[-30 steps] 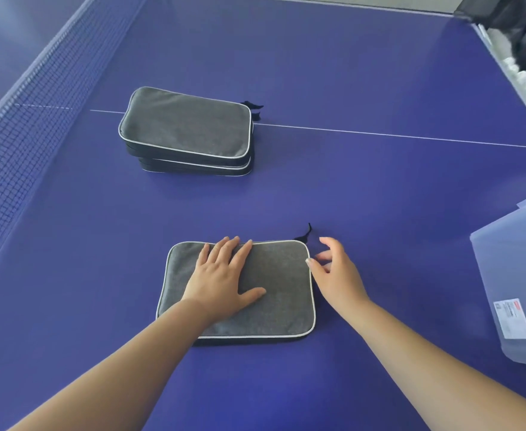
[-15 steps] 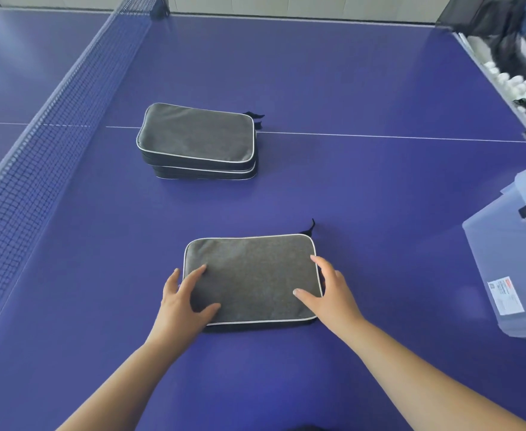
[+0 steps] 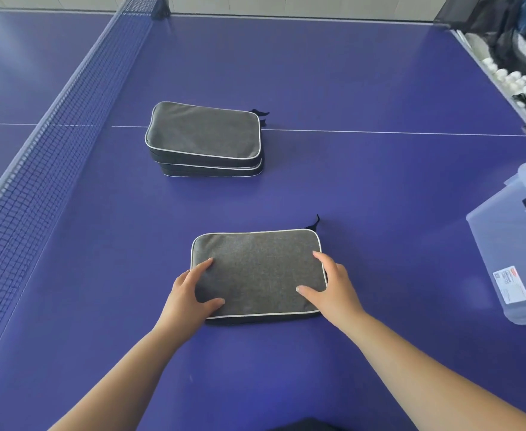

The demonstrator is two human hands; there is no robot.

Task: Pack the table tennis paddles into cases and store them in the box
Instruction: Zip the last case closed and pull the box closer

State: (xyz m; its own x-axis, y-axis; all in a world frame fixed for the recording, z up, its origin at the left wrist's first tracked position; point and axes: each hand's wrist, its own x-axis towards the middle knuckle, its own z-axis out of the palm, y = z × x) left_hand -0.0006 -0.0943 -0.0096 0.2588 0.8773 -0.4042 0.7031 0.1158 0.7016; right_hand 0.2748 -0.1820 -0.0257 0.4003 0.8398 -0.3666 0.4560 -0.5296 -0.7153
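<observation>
A grey fabric paddle case (image 3: 257, 273) with pale piping and dark sides lies flat and zipped shut on the blue table near the person, its black zipper pull (image 3: 314, 223) sticking up at the far right corner. Farther off, near the net, two more such cases (image 3: 204, 140) sit stacked, closed. A translucent plastic box (image 3: 510, 256) with a white label stands at the right edge.
</observation>
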